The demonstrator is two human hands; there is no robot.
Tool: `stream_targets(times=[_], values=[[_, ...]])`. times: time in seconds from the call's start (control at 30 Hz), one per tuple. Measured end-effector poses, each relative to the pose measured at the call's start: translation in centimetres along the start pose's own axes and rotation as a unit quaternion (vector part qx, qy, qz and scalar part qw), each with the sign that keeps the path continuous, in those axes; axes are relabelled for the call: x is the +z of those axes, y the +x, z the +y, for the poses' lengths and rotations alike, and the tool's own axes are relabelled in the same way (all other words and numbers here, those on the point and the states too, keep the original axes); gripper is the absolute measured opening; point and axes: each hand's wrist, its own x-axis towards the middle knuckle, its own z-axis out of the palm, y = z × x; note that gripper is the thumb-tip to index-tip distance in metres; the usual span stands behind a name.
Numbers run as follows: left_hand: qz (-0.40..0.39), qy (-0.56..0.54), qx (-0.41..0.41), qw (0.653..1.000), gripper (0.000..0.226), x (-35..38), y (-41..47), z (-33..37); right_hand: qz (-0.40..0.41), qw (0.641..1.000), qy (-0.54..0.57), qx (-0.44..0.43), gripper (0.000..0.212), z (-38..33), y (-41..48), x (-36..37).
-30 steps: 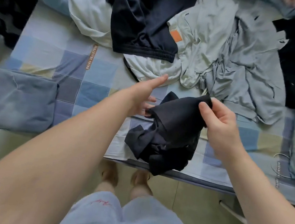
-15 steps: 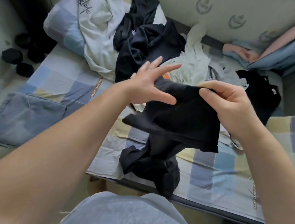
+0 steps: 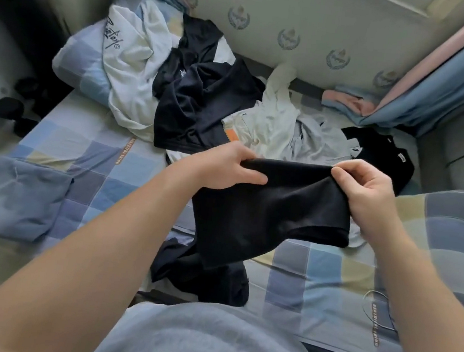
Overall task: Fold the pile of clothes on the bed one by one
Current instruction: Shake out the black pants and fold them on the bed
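Black garment (image 3: 264, 209), thin and limp, hangs above the near edge of the bed (image 3: 314, 279). Its upper edge is stretched between two hands, and its lower part trails in a heap on that same edge. The left hand (image 3: 226, 166) pinches one end of the edge with the thumb laid along the cloth. The right hand (image 3: 366, 189) pinches the other end, fingers curled round it.

The fabric looks light, soft and without stiffness, so it will likely sag and bunch wherever it is not held. The two corners of a hem seem the surest holds for shaking it flat. What kind of garment it is cannot be told.

Across the middle of the bed sprawls the pile of clothes (image 3: 274, 128), among them a white printed T-shirt (image 3: 126, 75) and a navy garment (image 3: 198, 107). The bed's checked sheet looks soft and yielding, with bare room near the front for folding. A patterned wall (image 3: 302, 23) and blue-and-pink curtains (image 3: 445, 94) close off the bed's far side.
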Motion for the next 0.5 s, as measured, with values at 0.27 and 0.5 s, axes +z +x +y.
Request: stream_targets(times=[0.27,0.5], values=[[0.167,-0.299,-0.053,0.938,0.024,3.6,1.7,5.7,-0.187,0.980,0.050,0.043,0.086,-1.2,-3.1,0.5],[0.126,-0.238,-0.028,0.963,0.034,4.1,2.0,7.8,-0.145,0.985,0.094,0.033,0.048,-1.9,-3.1,2.2]])
